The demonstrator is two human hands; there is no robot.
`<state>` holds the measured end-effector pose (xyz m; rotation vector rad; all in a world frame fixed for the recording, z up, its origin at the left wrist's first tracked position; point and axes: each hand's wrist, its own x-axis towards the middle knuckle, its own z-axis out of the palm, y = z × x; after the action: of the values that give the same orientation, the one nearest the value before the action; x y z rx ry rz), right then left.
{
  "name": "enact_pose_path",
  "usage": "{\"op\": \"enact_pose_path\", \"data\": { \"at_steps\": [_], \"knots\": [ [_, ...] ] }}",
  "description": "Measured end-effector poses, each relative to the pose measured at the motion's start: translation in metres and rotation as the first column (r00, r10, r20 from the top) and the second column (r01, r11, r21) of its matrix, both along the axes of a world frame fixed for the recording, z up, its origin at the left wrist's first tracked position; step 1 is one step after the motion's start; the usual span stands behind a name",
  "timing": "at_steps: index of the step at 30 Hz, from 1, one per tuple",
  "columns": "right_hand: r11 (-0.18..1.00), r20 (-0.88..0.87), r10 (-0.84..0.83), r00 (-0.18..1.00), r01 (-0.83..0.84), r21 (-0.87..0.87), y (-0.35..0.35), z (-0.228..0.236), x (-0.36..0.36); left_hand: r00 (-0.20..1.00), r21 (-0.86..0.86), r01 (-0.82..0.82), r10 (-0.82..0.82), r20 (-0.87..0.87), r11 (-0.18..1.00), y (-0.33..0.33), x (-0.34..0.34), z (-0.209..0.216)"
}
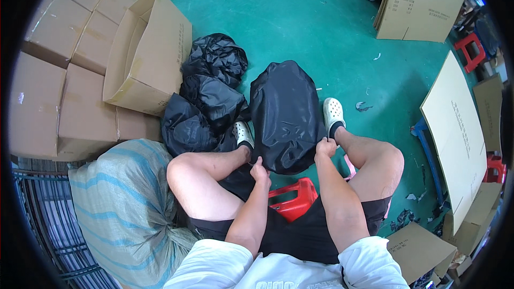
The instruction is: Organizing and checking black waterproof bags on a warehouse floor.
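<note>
A bulky, rounded black fabric bag (pixel 284 112) stands on the floor between my feet, its smooth, slightly shiny top facing up. At its near left corner my left hand (pixel 260 172) is closed, the fingers pinching the edge. My right hand (pixel 325 147) is closed on its near right edge. What fills the bag is hidden. To its left lies a heap of crumpled black fabric (pixel 211 96), partly behind my left leg. Under me, between my thighs, part of a red plastic stool (pixel 294 198) shows.
Stacked cardboard boxes (pixel 85 101) and an open carton (pixel 155 53) stand at the left. Nearer is a tied, blue-striped woven sack (pixel 120 192). On the right are a large cardboard sheet (pixel 458 134) and a blue frame (pixel 428 150). Scraps (pixel 364 106) lie on the green floor.
</note>
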<state>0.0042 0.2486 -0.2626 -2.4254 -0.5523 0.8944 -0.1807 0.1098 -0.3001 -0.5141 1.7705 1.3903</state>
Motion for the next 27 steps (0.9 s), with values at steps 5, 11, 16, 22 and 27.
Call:
{"op": "enact_pose_path", "data": {
  "at_steps": [5,11,16,22,27],
  "knots": [
    [0.939,0.018,0.234,0.972,-0.231,0.254,0.014,-0.014,-0.004,0.959,-0.115,0.022,-0.054,-0.278,0.993,0.012,-0.016,0.000],
    [0.945,-0.056,0.143,0.988,-0.120,0.303,0.023,0.006,-0.015,0.996,-0.018,0.009,-0.011,-0.092,1.000,0.029,-0.044,0.004],
    [0.981,-0.093,0.106,0.990,-0.089,0.170,0.025,0.007,-0.007,0.917,-0.124,0.385,-0.394,-0.066,0.915,0.049,-0.042,0.034],
    [0.971,-0.234,0.221,0.947,-0.192,0.139,0.022,0.009,-0.012,0.970,0.235,0.243,-0.242,-0.030,0.941,0.053,-0.063,0.018],
    [0.962,-0.001,0.150,0.989,-0.146,0.233,0.022,-0.014,-0.007,0.987,0.313,0.148,-0.162,0.020,0.938,0.071,-0.048,0.042]
  ]
}}
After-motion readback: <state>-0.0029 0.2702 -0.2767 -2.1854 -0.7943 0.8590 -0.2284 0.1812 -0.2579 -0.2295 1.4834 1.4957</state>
